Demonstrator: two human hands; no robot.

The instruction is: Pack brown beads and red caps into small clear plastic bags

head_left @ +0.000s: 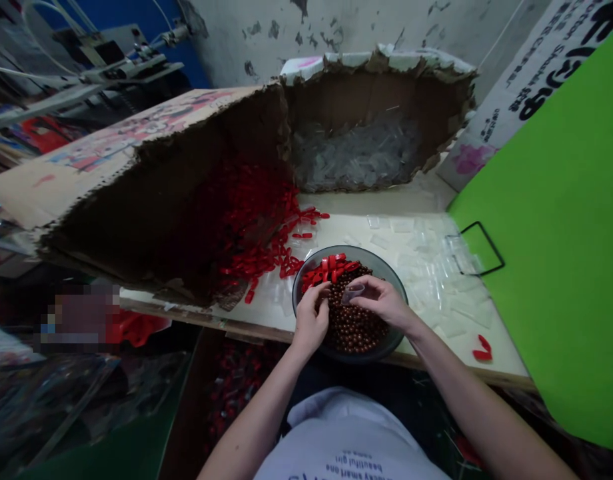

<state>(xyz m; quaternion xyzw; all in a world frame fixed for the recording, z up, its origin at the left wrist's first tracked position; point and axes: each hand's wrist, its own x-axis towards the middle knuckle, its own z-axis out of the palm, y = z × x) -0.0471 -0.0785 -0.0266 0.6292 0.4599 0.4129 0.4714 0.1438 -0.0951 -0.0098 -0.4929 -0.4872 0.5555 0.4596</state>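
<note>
A grey bowl (pixel 397 283) at the table's front edge holds many round brown beads (pixel 356 330), with a heap of small red plastic caps (pixel 331 267) at its back left. Over the bowl, my right hand (pixel 384 303) pinches a small clear plastic case (pixel 353 293) between thumb and fingers. My left hand (pixel 312 317) hovers at the bowl's left side by the red caps, its fingers curved and a gap showing between thumb and forefinger. Nothing can be seen in it.
A torn cardboard box (pixel 186 140) at left spills red pieces (pixel 266 220) onto the table. Behind, another cardboard section (pixel 381 93) holds clear plastic pieces (pixel 356 153). Clear cases (pixel 426 247) and red pieces (pixel 483 350) lie at right, beside a green panel (pixel 561 220).
</note>
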